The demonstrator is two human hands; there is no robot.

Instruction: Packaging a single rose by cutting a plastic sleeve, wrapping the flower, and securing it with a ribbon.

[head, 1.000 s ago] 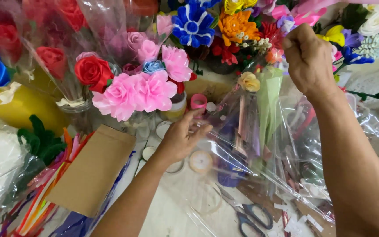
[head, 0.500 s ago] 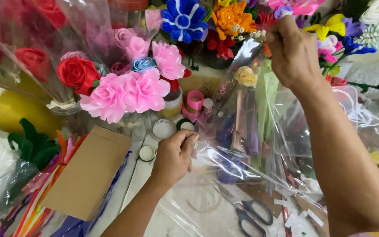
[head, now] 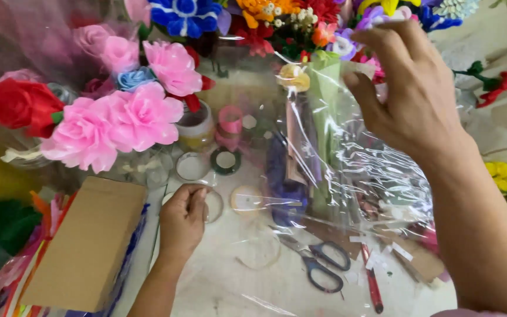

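Note:
A clear cellophane sheet (head: 347, 176) stretches between my two hands over the work table. My left hand (head: 183, 220) is closed, pinching the sheet's lower left edge. Higher up, my right hand (head: 412, 94) is spread with fingers apart, lying against the sheet's upper right part. Behind the film stands a small yellow rose (head: 293, 76) with pale green paper (head: 330, 105) and purple paper (head: 283, 176) around its stem.
Pink paper flowers (head: 112, 123) and a red rose (head: 19, 103) crowd the left. A brown cardboard box (head: 83, 246) lies lower left. Scissors (head: 318, 264), a red pen (head: 371, 279), a pink ribbon roll (head: 230, 120) and a green tape ring (head: 226, 160) sit on the table.
My left hand closed on the film's edge and drew it down and left. My right hand opened from a pinch to spread fingers. The view shifted, moving the flowers up.

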